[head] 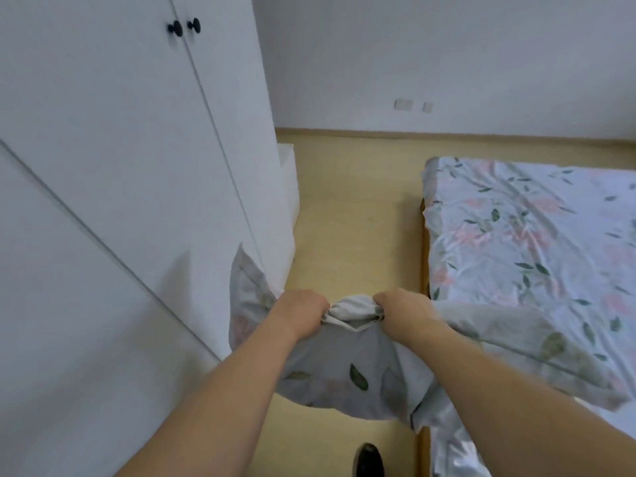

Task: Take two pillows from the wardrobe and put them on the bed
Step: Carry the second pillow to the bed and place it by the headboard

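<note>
A floral pillow in grey fabric with green leaves hangs in front of me over the floor. My left hand grips its bunched top edge on the left. My right hand grips the same edge on the right. More of the same floral fabric stretches right from under my right forearm onto the bed; I cannot tell whether it is a second pillow. The bed, covered by a floral sheet with pink flowers, lies to the right. The white wardrobe stands at the left with its doors closed.
A strip of wooden floor runs between wardrobe and bed. Two black knobs sit high on the wardrobe doors. A white box-like piece stands beyond the wardrobe's corner. A dark shoe shows at the bottom edge.
</note>
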`<action>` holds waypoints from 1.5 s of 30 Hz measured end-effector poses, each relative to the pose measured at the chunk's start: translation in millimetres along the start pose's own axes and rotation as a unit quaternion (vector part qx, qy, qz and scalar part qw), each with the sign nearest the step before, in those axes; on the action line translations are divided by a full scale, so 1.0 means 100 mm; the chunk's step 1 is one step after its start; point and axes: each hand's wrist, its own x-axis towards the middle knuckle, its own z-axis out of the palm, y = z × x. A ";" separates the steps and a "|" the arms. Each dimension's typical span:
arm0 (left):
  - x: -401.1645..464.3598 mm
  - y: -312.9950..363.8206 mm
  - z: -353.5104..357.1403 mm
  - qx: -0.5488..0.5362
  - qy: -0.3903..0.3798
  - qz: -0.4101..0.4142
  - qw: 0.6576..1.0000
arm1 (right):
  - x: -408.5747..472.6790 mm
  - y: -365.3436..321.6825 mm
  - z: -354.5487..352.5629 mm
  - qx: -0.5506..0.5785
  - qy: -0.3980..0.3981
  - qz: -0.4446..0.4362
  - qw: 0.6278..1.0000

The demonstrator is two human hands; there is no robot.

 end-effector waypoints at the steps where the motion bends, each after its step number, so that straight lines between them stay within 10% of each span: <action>1: 0.24 0.07 -0.10 0.007 -0.006 0.013 1.000 | 0.08 0.20 -0.04 0.011 0.004 0.016 1.000; 16: 3.16 0.93 -1.04 0.123 -0.007 0.263 0.957 | 1.03 2.19 -0.23 0.166 0.069 0.284 0.942; 32: 5.70 2.31 -1.62 0.175 0.005 0.588 0.790 | 1.71 3.52 -0.39 0.240 0.074 0.618 0.745; 45: 8.04 1.73 -2.28 0.161 -0.003 0.500 0.851 | 3.85 4.98 -1.17 0.237 0.068 0.532 0.810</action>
